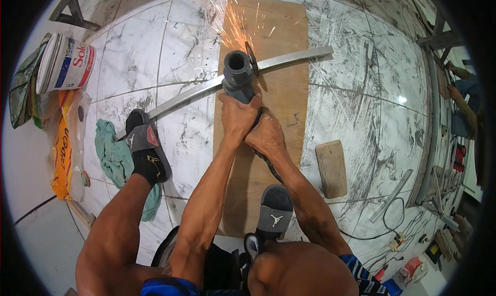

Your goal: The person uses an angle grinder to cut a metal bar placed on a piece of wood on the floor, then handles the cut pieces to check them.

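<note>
A dark angle grinder (237,76) sits in both my hands over a plywood board (274,27). My left hand (238,115) wraps round its body, and just right of and below it my right hand (264,135) grips the rear part, where the cord runs down. The thin disc (251,58) meets a long aluminium bar (187,93) lying across the board, and orange sparks (232,25) spray upward from it. My left foot in a dark slide (147,146) rests on the bar's left end, beside a green cloth (108,149).
A wooden block (330,168) lies right of the board, near metal offcuts (390,195) and cords. A white bucket (67,63) and orange plastic bags (66,141) are at the left. A co-worker's arms (462,110) show by metal frames at the right.
</note>
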The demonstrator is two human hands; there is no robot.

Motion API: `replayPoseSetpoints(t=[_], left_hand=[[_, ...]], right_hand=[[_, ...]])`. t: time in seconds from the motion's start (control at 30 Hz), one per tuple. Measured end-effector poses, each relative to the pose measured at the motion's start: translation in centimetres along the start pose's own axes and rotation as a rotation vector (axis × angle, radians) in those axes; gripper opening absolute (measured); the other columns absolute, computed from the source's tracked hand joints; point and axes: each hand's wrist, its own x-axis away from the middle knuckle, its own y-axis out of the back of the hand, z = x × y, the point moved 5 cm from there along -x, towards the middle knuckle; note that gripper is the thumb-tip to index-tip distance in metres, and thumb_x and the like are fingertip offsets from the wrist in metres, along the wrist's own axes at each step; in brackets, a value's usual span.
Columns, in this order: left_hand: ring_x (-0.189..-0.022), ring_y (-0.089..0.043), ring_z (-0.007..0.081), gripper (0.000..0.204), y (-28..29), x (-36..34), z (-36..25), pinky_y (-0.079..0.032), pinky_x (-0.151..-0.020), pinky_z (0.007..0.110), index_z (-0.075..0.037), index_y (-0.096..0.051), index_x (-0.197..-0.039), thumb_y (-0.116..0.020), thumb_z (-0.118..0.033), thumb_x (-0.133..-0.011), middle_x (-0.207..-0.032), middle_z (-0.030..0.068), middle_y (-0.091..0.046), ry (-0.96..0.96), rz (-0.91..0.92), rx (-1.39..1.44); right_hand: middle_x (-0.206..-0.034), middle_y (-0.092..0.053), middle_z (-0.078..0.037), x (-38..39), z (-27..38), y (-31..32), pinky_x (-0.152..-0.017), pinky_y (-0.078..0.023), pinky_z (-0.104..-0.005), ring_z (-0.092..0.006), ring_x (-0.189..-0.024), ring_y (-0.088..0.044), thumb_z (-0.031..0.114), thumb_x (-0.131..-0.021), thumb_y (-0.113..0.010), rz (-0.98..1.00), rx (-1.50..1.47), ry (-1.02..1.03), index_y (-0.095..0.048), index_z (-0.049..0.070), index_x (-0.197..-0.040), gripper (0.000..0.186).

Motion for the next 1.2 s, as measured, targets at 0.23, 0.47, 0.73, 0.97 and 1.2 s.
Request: replayPoseSetpoints(t=[0.23, 0.47, 0.73, 0.97, 1.2], left_hand=[[-0.096, -0.065, 0.0401, 0.078, -0.3, -0.1, 0.3, -0.051, -0.084, 0.041, 0.020, -0.044, -0.106, -0.080, -0.040, -0.073, -0.099, 0.0339, -0.062, -0.015, -0.005, 0.014], [-0.089, -0.066, 0.0488, 0.073, -0.2, -0.1, 0.3, -0.053, -0.079, 0.047, 0.017, -0.039, -0.102, -0.076, -0.039, -0.073, -0.092, 0.0383, -0.063, -0.059, -0.016, 0.007], [-0.087, -0.066, 0.0484, 0.073, -0.4, 0.1, 0.6, -0.053, -0.078, 0.047, 0.015, -0.038, -0.104, -0.075, -0.039, -0.072, -0.090, 0.0363, -0.064, -0.040, -0.023, 0.058], [-0.085, -0.067, 0.0479, 0.072, -0.2, 0.5, 0.5, -0.053, -0.077, 0.047, 0.017, -0.037, -0.105, -0.073, -0.035, -0.070, -0.088, 0.0362, -0.064, -0.010, -0.005, 0.053], [-0.084, -0.067, 0.0481, 0.073, -0.3, 0.9, 0.2, -0.053, -0.077, 0.047, 0.017, -0.037, -0.106, -0.073, -0.035, -0.070, -0.086, 0.0360, -0.064, 0.020, 0.007, 0.055]], right_hand=[[-0.095, -0.065, -0.034, -0.2, -0.9, -0.5, -0.080, -0.053, -0.0500, -0.0497, -0.093, -0.064, 0.018, -0.072, -0.070, -0.021, 0.033, -0.011, -0.056, -0.010, -0.111, 0.050], [-0.094, -0.066, -0.033, 0.0, -0.4, -0.3, -0.082, -0.052, -0.0514, -0.0493, -0.096, -0.064, 0.022, -0.072, -0.073, -0.039, 0.004, -0.019, -0.056, -0.009, -0.115, 0.055], [-0.096, -0.066, -0.034, -0.1, -0.8, -0.5, -0.080, -0.052, -0.0509, -0.0490, -0.094, -0.064, 0.025, -0.071, -0.075, -0.035, -0.026, 0.016, -0.054, -0.009, -0.118, 0.062], [-0.096, -0.066, -0.034, 0.5, 0.3, 0.1, -0.080, -0.052, -0.0488, -0.0482, -0.094, -0.065, 0.021, -0.070, -0.074, 0.016, -0.112, 0.010, -0.053, -0.009, -0.117, 0.060], [-0.099, -0.067, -0.031, 0.8, 0.2, 0.6, -0.082, -0.052, -0.0469, -0.0452, -0.097, -0.066, 0.025, -0.070, -0.076, -0.019, -0.068, 0.022, -0.053, -0.006, -0.120, 0.063]])
